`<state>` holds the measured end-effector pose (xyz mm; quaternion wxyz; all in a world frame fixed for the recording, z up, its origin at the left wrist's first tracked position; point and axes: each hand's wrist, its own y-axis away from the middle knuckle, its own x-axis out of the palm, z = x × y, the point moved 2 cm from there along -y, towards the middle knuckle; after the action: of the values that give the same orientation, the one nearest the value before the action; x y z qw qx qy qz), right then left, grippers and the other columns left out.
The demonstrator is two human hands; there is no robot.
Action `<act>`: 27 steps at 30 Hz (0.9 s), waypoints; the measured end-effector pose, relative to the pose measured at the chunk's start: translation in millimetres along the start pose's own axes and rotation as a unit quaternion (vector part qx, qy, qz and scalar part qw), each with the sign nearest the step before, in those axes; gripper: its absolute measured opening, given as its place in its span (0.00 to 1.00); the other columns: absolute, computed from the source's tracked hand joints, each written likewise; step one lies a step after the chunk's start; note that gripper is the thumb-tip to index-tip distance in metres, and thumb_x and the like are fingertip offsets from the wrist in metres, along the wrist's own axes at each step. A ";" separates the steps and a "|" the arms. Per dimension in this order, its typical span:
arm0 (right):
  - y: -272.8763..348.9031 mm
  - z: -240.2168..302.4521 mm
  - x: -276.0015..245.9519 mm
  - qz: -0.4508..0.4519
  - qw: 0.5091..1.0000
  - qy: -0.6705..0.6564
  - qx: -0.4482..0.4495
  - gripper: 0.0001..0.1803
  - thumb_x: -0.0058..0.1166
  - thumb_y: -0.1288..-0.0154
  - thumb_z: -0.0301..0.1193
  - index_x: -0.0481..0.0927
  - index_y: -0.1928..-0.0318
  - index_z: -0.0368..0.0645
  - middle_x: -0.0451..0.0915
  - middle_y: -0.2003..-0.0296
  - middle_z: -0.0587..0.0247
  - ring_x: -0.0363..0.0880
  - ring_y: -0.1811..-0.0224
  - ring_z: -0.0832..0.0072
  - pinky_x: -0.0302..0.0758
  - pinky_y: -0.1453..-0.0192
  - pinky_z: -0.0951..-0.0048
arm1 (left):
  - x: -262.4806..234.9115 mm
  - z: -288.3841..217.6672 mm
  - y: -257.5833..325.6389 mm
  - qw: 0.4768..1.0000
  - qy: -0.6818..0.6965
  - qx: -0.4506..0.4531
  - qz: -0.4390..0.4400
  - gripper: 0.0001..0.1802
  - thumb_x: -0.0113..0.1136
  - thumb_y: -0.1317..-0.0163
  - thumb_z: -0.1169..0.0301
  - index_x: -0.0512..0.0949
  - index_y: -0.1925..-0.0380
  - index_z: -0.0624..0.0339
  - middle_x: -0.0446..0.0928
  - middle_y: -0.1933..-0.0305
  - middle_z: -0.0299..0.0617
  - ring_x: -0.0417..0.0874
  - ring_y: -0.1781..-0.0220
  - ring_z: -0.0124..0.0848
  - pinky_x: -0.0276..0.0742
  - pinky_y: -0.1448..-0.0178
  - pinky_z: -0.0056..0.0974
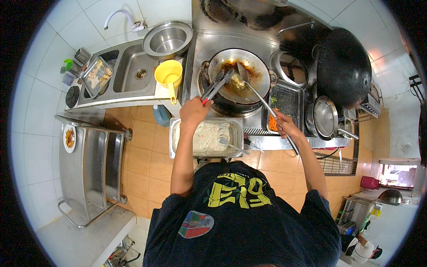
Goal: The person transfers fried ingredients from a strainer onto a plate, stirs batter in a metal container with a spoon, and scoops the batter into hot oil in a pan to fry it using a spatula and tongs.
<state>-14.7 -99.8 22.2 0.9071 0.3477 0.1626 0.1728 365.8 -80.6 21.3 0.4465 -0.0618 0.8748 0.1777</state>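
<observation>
My left hand (194,112) is closed around the red-gripped handles of a pair of tongs (214,88), whose tips reach over the wok (263,79). In my right hand (287,124) is a long-handled metal wok spatula (261,99), its blade down inside the wok. A pale yellowish lump of food (237,81) lies between the tong tips and the spatula blade, in brown oil. Whether the tongs grip the lump, I cannot tell. Below the wok, close to my body, sits a steel pan of pale batter-like mix (195,141) with a spoon (235,149) in it.
To the wok's right is a dark tray (292,101) with chopped green and orange vegetables. Further right are a strainer (324,116) and a large black wok (344,66). Leftward are a yellow scoop (169,73), a steel basin (167,42), a sink (133,66) and a steel cart (91,164).
</observation>
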 end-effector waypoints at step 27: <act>3.8 -22.2 28.5 -0.246 0.897 0.305 -0.205 0.32 0.50 0.33 0.27 0.66 0.28 0.55 0.82 0.49 0.48 0.80 0.45 0.52 0.73 0.39 0.58 | 2.9 -13.5 0.2 0.999 -0.020 0.031 0.011 0.26 0.60 0.38 0.45 0.84 0.63 0.59 0.84 0.64 0.56 0.85 0.58 0.55 0.80 0.52 0.52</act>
<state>0.6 -72.3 4.1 0.8777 0.0334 0.4727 0.0713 353.7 -85.2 26.2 0.4636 -0.0354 0.8713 0.1568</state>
